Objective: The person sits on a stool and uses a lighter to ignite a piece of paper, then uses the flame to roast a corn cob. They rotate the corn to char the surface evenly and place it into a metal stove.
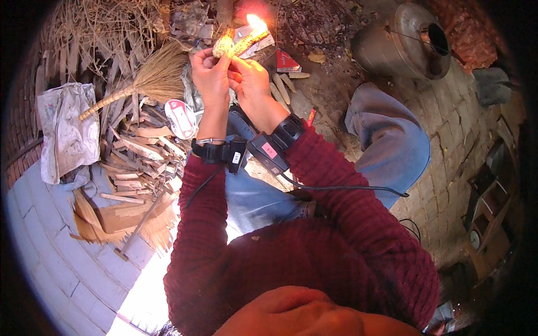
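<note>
Both hands are raised close together at the top centre. My left hand (212, 77) holds a corn cob (224, 43) whose upper part glows orange. My right hand (254, 82) grips the lower end of a second cob (248, 43), slanting up to the right, with a bright flame (255, 22) at its far tip. The two cobs come close at their lower ends; whether they touch I cannot tell. Behind them on the ground lies a piece of printed card or paper (265, 43). More bare cobs (280, 89) lie just right of my right hand.
Split firewood (143, 147), a straw hand broom (155, 73) and a crumpled white sack (69, 130) lie to the left. A hammer-like tool (141, 227) rests lower left. A red box (287, 61) and a metal drum-shaped stove (399, 46) are at upper right. Dry twigs (109, 29) are at upper left.
</note>
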`<action>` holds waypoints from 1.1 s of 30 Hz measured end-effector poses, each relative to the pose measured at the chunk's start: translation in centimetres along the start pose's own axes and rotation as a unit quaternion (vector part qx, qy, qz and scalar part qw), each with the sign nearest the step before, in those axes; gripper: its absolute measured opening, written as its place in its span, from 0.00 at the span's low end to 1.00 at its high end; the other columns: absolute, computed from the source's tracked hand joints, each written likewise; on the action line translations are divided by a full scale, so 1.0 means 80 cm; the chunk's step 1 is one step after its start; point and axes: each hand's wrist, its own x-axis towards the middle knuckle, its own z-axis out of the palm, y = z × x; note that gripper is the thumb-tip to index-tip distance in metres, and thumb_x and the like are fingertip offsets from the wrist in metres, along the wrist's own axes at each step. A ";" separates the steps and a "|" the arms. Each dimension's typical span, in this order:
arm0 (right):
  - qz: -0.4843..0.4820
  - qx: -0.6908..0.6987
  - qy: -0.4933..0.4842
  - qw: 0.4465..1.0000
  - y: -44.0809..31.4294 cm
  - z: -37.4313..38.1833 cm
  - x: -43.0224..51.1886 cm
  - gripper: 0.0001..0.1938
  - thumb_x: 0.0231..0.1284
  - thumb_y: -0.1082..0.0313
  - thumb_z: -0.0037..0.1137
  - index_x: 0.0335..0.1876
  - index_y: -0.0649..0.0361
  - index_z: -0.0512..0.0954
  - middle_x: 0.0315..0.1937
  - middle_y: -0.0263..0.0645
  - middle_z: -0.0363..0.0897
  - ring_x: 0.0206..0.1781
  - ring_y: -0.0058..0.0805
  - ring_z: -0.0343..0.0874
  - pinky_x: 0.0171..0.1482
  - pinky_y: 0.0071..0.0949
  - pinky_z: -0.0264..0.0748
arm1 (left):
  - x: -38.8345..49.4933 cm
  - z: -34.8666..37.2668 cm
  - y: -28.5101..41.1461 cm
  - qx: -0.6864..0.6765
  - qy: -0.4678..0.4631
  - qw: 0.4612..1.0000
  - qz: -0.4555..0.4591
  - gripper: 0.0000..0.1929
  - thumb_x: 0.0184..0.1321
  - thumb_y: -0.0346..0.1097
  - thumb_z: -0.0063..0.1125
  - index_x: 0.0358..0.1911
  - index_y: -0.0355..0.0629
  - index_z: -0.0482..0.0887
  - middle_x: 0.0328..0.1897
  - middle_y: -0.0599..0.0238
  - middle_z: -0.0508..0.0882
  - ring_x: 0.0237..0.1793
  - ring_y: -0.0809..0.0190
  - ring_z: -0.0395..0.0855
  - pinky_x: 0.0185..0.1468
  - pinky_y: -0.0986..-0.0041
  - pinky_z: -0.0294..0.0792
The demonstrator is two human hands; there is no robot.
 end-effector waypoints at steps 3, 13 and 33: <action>-0.013 0.008 0.014 1.000 -0.001 -0.002 0.006 0.05 0.58 0.71 0.52 0.37 0.61 0.71 0.33 0.37 0.76 0.34 0.25 0.77 0.35 0.23 0.75 | -0.001 0.002 -0.005 0.008 0.003 1.000 -0.008 0.17 0.48 0.23 0.61 0.40 0.35 0.68 0.34 0.59 0.79 0.31 0.69 0.78 0.34 0.81 0.71; -0.008 -0.046 0.044 0.998 -0.034 -0.023 0.010 0.04 0.61 0.68 0.48 0.33 0.59 0.71 0.27 0.35 0.75 0.27 0.22 0.75 0.31 0.22 0.74 | -0.007 0.010 -0.005 -0.007 -0.016 0.999 -0.032 0.18 0.48 0.26 0.65 0.39 0.34 0.68 0.31 0.61 0.80 0.28 0.71 0.76 0.30 0.84 0.68; 0.013 -0.374 0.027 0.927 -0.176 -0.083 0.010 0.08 0.63 0.66 0.45 0.36 0.63 0.71 0.26 0.36 0.72 0.21 0.17 0.67 0.22 0.17 0.67 | -0.004 -0.004 0.011 -0.002 -0.042 0.998 -0.042 0.19 0.49 0.28 0.65 0.41 0.31 0.70 0.33 0.59 0.81 0.32 0.69 0.78 0.37 0.83 0.67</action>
